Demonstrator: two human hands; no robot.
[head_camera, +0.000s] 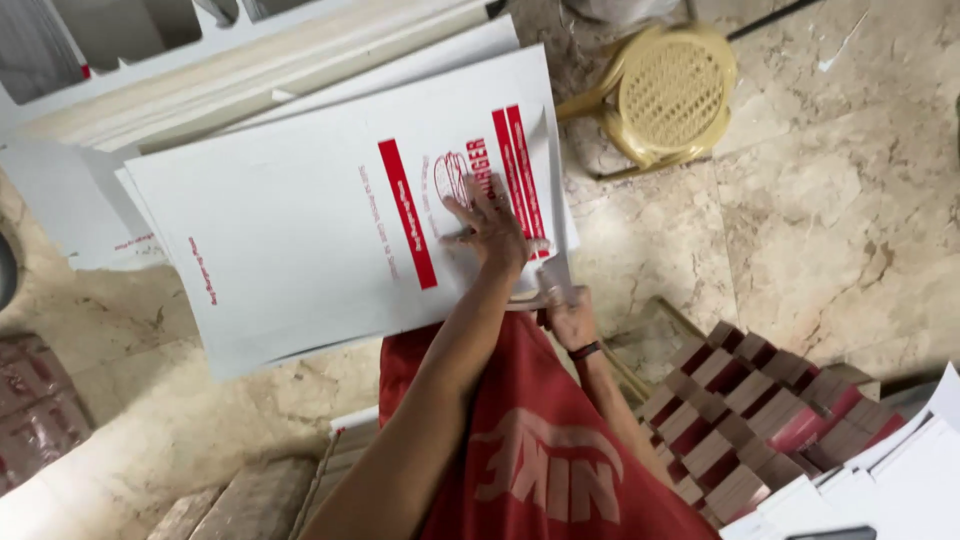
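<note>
Both hands on top printed cardboard sheet (300, 240): left hand (492, 228) fingers spread flat, right hand (568, 315) pinching its near edge.

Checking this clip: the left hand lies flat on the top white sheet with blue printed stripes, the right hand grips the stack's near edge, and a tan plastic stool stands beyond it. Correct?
Not quite. The stripes on the top white sheet are red, not blue, as the head view shows. The rest holds: left hand flat on it, right hand at the near edge, tan plastic stool beyond.
</note>
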